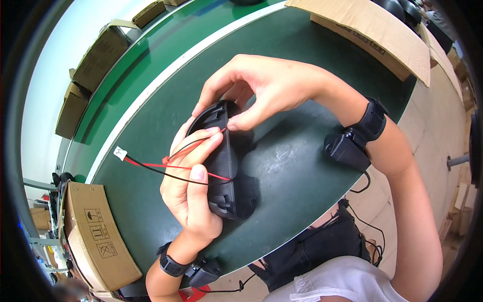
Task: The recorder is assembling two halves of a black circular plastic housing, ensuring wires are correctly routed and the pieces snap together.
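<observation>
one head-worn fisheye view looks steeply down from just above the person's hands, close in. the left hand (188, 189) and right hand (261, 88) fill the middle, forearms entering from the lower edge. the dark green table (302, 166) curves beneath them, its far edge bending toward the rim.

Factory assembly line: green conveyor belt (151, 65) toward eleven o'clock, cardboard cartons (98, 236) at one and seven.

A dark green worktable (302, 166) bears cardboard boxes (372, 30) at its far edge.
</observation>
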The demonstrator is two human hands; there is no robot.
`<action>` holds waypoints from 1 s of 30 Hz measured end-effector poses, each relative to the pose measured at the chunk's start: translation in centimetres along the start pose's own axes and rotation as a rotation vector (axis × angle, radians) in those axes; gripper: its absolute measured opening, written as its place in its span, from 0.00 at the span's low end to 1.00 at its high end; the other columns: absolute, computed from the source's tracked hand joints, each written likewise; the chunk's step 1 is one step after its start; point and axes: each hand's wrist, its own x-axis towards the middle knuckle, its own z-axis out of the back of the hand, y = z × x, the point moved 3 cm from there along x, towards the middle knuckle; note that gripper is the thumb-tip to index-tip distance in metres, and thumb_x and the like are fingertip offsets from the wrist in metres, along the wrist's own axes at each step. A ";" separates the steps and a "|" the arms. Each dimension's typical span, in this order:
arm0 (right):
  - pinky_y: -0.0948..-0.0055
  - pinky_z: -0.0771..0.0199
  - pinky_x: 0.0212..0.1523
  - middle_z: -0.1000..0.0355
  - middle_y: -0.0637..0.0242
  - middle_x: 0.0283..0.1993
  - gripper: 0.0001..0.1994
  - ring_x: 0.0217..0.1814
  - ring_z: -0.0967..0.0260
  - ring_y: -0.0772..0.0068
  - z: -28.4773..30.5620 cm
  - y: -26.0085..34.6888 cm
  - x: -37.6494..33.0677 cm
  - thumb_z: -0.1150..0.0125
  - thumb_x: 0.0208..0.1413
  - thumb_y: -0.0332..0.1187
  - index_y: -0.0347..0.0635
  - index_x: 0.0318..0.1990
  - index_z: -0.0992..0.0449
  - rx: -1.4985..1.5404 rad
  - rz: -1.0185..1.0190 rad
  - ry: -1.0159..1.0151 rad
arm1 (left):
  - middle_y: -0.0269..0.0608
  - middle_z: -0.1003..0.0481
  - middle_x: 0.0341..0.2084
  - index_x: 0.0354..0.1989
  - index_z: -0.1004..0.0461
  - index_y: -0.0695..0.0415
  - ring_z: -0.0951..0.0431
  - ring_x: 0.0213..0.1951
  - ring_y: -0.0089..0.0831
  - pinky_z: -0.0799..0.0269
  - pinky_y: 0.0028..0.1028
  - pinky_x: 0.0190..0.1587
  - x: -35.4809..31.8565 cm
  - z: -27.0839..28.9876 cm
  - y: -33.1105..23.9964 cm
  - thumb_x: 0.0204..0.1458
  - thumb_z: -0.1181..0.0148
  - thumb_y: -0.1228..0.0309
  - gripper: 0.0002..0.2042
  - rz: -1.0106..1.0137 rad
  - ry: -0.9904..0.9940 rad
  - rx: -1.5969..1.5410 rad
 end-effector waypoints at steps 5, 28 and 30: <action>0.71 0.24 0.50 0.26 0.57 0.51 0.26 0.45 0.25 0.67 3.3 3.9 -2.6 0.29 0.44 0.29 0.35 0.54 0.28 -0.274 0.144 -0.214 | 0.54 0.23 0.42 0.43 0.22 0.67 0.30 0.56 0.52 0.46 0.50 0.64 0.9 -0.9 -0.6 0.59 0.55 0.66 0.18 -0.004 -0.003 -0.042; 0.50 0.23 0.33 0.29 0.46 0.53 0.49 0.49 0.27 0.46 28.3 7.0 -25.0 0.43 0.41 0.71 0.30 0.55 0.30 -0.937 -1.389 -1.107 | 0.51 0.23 0.39 0.39 0.22 0.67 0.29 0.54 0.52 0.46 0.51 0.64 1.0 0.5 0.9 0.56 0.58 0.71 0.16 -0.117 -0.106 0.058; 0.54 0.24 0.43 0.30 0.43 0.54 0.47 0.51 0.27 0.49 28.5 8.1 -25.1 0.32 0.36 0.64 0.28 0.55 0.30 -0.961 -1.337 -1.143 | 0.51 0.23 0.38 0.39 0.22 0.67 0.28 0.53 0.50 0.46 0.52 0.64 1.1 0.4 0.9 0.56 0.58 0.72 0.16 -0.137 -0.123 0.043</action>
